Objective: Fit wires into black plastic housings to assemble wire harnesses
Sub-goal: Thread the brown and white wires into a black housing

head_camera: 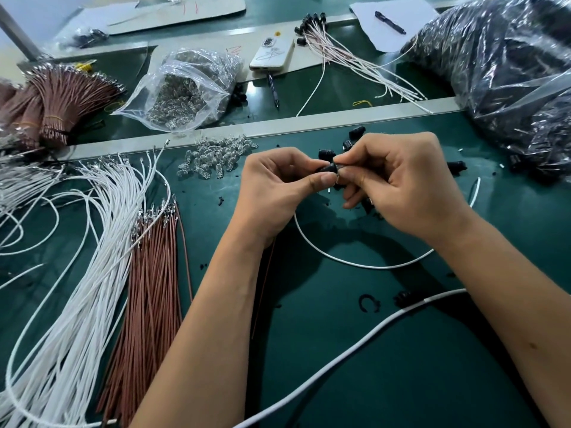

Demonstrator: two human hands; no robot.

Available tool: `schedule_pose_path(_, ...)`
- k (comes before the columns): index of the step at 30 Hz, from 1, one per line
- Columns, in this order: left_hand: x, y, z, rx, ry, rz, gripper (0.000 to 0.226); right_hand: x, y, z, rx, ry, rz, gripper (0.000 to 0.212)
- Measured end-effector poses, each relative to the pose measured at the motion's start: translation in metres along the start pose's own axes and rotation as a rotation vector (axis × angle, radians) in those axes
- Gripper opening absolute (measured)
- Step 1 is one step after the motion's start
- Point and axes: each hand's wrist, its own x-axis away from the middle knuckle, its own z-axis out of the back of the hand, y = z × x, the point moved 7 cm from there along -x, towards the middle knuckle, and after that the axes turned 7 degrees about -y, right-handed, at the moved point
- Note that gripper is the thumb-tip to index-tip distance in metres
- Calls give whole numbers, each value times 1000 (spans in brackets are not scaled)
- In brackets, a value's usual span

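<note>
black plastic housing (328, 168) sits pinched between both hands above the green tabletop (370, 350): left hand (275, 186) grips it with thumb and fingers, right hand (401, 183) pinches its other side. white wire (355, 263) loops below; brown wires (148, 291) lie left.

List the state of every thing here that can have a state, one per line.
Left hand: fingers pinch the small black plastic housing.
Right hand: fingers pinch at the same housing.
Clear plastic zip bag of parts: open, lying flat.
Bound brown wire bundle: tied.
Loose white wires: untied, spread out.
</note>
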Motion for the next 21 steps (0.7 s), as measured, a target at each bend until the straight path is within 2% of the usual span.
schedule_pose_path(7, 1, 0, 0, -61, -7, -26, 20, 0, 9, -7, -176, -41, -102, 3)
schedule_pose_path(13, 1, 0, -1, -54, 13, -18, 21, 0, 17, -2, -349, -2, -185, 5)
schedule_pose_path(17, 0, 0, -1, -66, 29, -27, 23, 2, 23, -4, -340, 6, -257, 7)
schedule_pose_path(21, 1, 0, -2, -77, 31, -17, 21, 2, 21, -3, -290, 2, -228, 9)
